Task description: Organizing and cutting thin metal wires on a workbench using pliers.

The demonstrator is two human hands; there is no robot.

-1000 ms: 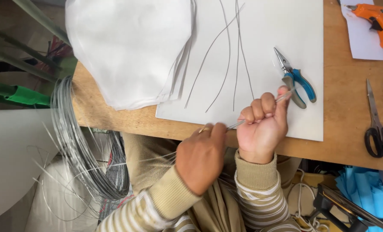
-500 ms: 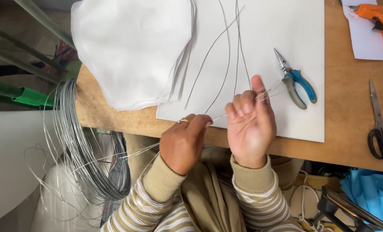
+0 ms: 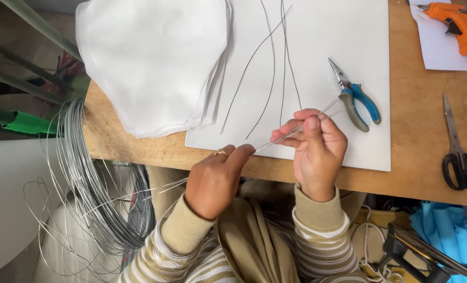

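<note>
Wooden counter, head view, seen from above: a white sheet covers most of its middle, with a stack of white fabric at the far left corner.

Your wire strand lies on a shallow diagonal above the near edge of the counter. Its long axis rises from near-left to far-right. Your left hand pinches it at the lower end, fingertips closed on the strand just off the counter's edge. Your right hand is closed narrow around it higher up, thumb pressed over the fingers, and the free tip runs out past that hand toward the pliers. Behind the left hand the strand trails down and left to the wire coil hanging beside the counter.

The right hand is the nearer one to the pliers, which lie just beyond the wire's tip, nose pointing far-left, blue handles toward the right. Several cut wire lengths rest on the sheet, far of both hands.

Scissors lie well apart at the right edge; an orange glue gun sits at the far right corner.
</note>
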